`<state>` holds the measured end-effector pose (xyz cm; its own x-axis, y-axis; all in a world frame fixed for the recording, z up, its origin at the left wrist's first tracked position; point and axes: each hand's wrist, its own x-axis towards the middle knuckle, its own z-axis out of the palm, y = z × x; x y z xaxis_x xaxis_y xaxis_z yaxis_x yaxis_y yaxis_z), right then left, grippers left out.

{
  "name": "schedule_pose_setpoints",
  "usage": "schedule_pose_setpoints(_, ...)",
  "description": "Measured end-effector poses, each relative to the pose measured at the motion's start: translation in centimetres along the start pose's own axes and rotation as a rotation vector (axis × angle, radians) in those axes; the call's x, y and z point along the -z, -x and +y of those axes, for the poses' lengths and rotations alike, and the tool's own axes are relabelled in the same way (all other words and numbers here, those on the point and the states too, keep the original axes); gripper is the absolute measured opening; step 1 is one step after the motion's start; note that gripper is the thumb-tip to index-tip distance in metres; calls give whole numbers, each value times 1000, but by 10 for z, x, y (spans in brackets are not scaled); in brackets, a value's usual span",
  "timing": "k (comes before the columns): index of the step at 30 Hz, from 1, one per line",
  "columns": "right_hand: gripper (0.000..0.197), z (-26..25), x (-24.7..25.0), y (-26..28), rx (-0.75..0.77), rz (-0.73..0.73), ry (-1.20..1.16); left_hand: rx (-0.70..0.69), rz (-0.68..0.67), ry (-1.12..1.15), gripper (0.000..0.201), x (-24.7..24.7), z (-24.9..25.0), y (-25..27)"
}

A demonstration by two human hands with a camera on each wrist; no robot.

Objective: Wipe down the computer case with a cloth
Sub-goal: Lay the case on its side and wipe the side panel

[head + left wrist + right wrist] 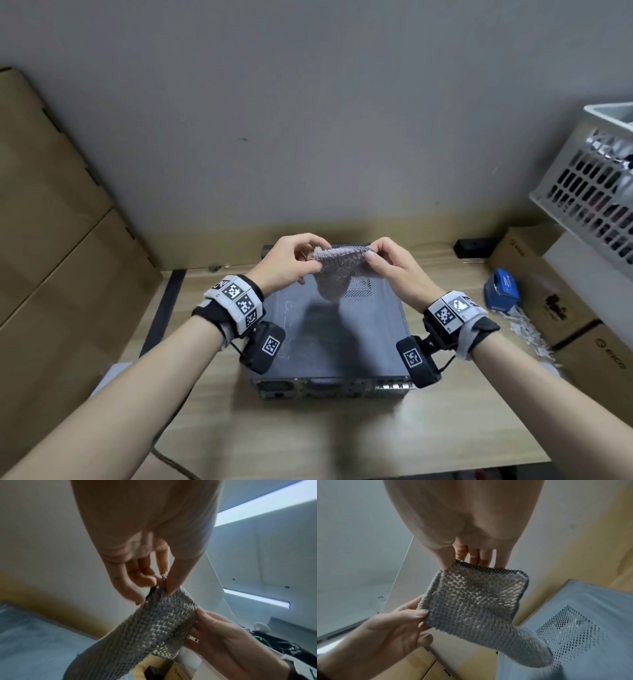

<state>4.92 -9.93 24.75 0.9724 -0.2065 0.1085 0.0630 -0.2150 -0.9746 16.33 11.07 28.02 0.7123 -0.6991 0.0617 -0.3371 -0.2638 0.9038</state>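
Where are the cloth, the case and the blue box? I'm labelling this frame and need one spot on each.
cloth [476, 601]: right wrist view, middle of the knitted face.
case [342, 346]: head view, bare top panel.
blue box [505, 287]: head view, its top face.

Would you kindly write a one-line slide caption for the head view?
Both hands, left hand and right hand, hold a grey cloth stretched above the computer case on the table.
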Motion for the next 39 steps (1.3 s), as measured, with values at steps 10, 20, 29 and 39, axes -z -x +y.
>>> schedule_pose_setpoints(10,15,-20,15,-21,167,-16,609,59,42,-284,25,21,11,-19)
schedule_pose_setpoints(20,14,-34,43,-36,38,-179,724,-29,39,-119,28,22,-4,-22)
schedule_pose_setpoints(29,16,-18,35,-11,-83,-407,677,59,-246,-171,47,3,-33,-2)
schedule_pose_setpoints(39,16,49,6,50,-336,-730,659,240,-689,-292,33,-69,-97,65)
